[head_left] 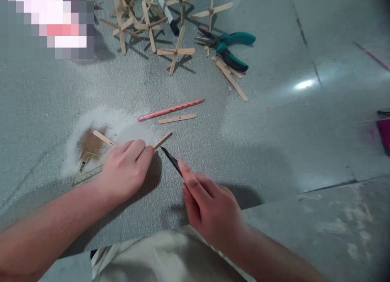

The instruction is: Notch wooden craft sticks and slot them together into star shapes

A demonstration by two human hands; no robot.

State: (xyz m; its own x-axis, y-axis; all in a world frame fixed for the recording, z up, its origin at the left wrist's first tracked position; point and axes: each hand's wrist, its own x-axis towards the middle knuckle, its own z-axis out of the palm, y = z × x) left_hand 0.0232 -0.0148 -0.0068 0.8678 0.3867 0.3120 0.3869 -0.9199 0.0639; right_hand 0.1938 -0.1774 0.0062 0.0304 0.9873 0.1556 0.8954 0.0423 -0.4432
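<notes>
My left hand has its fingers closed on a wooden craft stick, whose end juts out past the fingertips. A second stick end sticks out at the other side of this hand at a different angle; whether both belong to one stick is hidden. My right hand grips a dark-bladed craft knife, with the forefinger along its back. The knife's tip is beside the stick near my left fingertips; I cannot tell if it touches. A set square lies partly under my left hand.
A loose craft stick and a pink pencil lie just beyond my hands. Farther back are teal-handled pliers, more sticks, several crossed-stick pieces and a marker. A brown patch marks the surface.
</notes>
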